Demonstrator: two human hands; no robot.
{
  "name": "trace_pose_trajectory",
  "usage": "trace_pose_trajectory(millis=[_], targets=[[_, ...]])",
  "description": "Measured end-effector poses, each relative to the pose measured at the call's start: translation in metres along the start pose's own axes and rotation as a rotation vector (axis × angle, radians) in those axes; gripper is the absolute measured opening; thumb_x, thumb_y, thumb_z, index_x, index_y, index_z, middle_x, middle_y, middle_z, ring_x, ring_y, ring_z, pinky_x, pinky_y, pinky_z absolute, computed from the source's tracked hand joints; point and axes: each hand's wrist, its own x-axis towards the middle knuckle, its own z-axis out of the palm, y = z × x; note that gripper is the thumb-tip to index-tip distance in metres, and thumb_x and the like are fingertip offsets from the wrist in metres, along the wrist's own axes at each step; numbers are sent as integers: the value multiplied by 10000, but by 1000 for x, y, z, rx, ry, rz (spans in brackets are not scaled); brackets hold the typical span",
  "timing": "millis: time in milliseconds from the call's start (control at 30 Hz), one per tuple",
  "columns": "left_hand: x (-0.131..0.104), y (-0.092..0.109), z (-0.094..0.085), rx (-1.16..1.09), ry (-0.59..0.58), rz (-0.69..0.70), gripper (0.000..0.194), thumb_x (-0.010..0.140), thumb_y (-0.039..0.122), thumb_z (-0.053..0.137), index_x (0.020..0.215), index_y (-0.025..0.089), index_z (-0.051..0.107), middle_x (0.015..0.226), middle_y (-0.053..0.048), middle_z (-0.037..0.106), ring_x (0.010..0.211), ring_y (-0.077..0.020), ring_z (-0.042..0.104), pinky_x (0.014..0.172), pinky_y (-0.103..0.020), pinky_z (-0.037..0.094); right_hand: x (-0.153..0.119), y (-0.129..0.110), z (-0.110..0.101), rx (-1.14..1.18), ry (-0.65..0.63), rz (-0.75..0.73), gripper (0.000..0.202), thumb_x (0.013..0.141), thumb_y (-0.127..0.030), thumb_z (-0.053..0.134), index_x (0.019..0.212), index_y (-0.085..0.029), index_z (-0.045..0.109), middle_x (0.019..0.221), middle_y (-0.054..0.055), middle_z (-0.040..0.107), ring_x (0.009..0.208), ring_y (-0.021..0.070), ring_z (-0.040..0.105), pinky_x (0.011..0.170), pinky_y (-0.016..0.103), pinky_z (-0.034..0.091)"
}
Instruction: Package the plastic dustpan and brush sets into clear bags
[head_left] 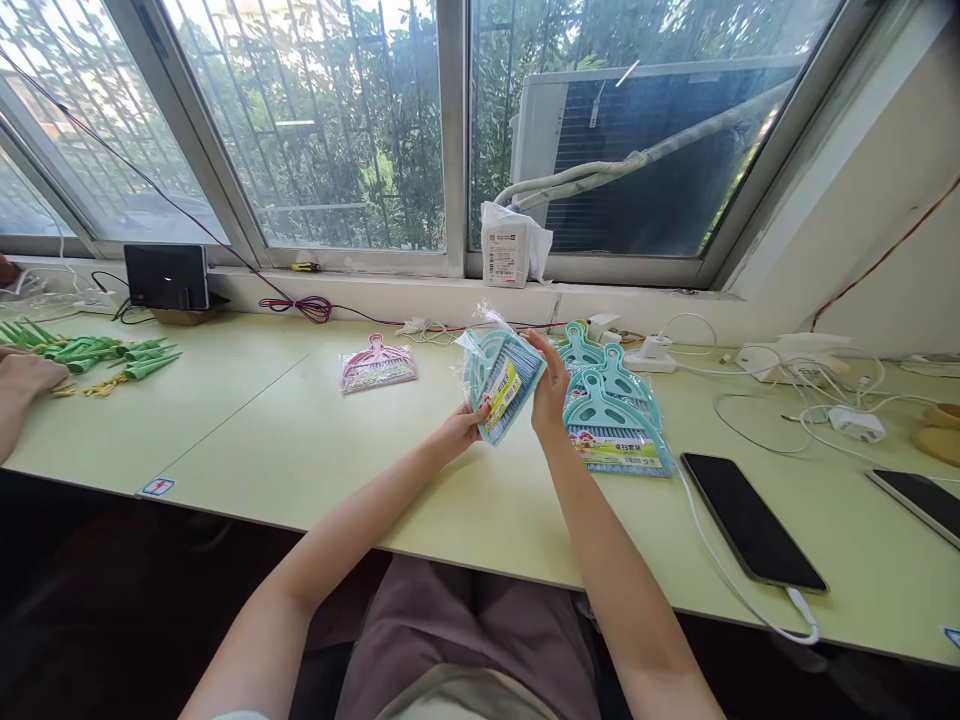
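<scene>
Between my two hands, above the table, is a clear-wrapped mini dustpan and brush set [504, 382], teal with blue bristles and a yellow label. It is tilted. My left hand [463, 432] pinches its lower left corner, thumb on the front. My right hand [551, 385] grips its upper right side, with part of the fingers hidden behind it. Just right of my right hand, several more teal wrapped sets [615, 420] lie overlapping on the table. A pink wrapped set [379, 365] lies apart, to the left of my hands.
The pale green table [277, 440] runs below a window. At right lie a charging phone [754, 520], a second phone [922, 500] and tangled white cables [814, 385]. Far left, another person's hand [30, 372] is beside green pieces [112, 352]. A tablet [166, 278] stands behind them.
</scene>
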Motion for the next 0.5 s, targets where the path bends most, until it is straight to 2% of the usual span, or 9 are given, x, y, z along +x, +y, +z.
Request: trace_pose_trajectory(millis=[167, 267, 333, 500], targets=[[-2, 3, 1, 5, -16, -2, 341, 705, 227, 814, 1004, 159, 665, 918, -65, 730, 755, -173, 698, 695, -293, 584, 16, -7, -12, -85, -228, 17, 338, 842, -436, 596, 1126, -290, 707, 1219, 58, 663, 1117, 232, 611, 793, 334, 537], [-3, 4, 2, 5, -39, -12, 316, 711, 219, 808, 984, 149, 665, 884, -57, 727, 723, -155, 693, 700, -278, 584, 24, -22, -23, -198, -286, -114, 324, 819, -311, 624, 1133, -310, 704, 1221, 45, 650, 1082, 205, 618, 757, 305, 534], [-4, 5, 4, 1, -47, -19, 288, 718, 202, 799, 968, 143, 667, 875, -55, 726, 720, -150, 693, 711, -270, 580, 28, -35, -29, -300, -324, -225, 298, 802, -250, 632, 1080, -309, 724, 1150, 42, 672, 1042, 196, 629, 720, 295, 533], [-8, 9, 6, -11, -79, -72, 228, 729, 161, 782, 925, 129, 669, 818, -53, 716, 673, -143, 682, 663, -244, 570, 40, -55, -38, -492, -419, -390, 223, 828, -232, 640, 1002, -311, 754, 998, 37, 727, 961, 192, 655, 622, 279, 509]])
